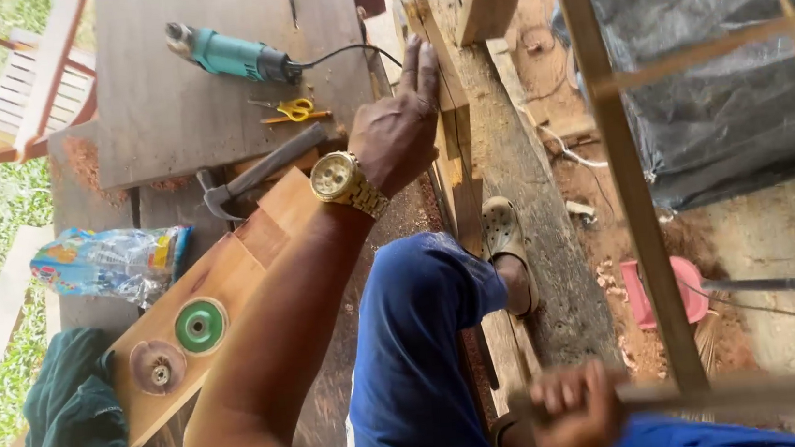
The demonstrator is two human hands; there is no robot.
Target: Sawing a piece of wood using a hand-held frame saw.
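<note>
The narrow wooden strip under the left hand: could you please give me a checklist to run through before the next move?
1. Left hand pressed flat on the narrow wooden strip: ok.
2. Foot in a grey perforated clog braced on the rough grey plank beside the strip: ok.
3. Right hand closed around the long blurred bar: ok.
4. Which tool the bar is: cannot tell, too blurred.
5. Teal power tool lying on the workbench, away from both hands: ok.
6. Strip clamped or fastened: cannot tell.
</note>
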